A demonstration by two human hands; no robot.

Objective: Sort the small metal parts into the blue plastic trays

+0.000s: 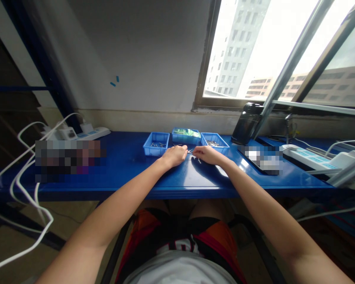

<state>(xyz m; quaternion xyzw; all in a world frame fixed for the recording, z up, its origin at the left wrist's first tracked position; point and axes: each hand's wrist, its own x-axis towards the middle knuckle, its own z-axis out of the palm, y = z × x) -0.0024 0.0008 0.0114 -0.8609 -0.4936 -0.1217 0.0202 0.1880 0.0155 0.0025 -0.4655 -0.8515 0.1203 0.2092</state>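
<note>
My left hand rests low over the blue table with its fingers curled in. What it holds, if anything, is hidden behind the fingers. Facing it, my right hand has its fingertips pressed together just above the tabletop. Thin, shiny metal pieces lie in the gap between both hands, too small to name. Behind my left hand stands a blue bin with several slim metal pieces. Another blue bin, behind my right hand, contains many small metal pieces. A third blue bin between them holds a green plastic packet.
A black bottle stands at the right rear, near a blurred-out flat object. Power strips lie on the right and left. White cables hang over the left side, beside a pixelated patch. The table edge faces me.
</note>
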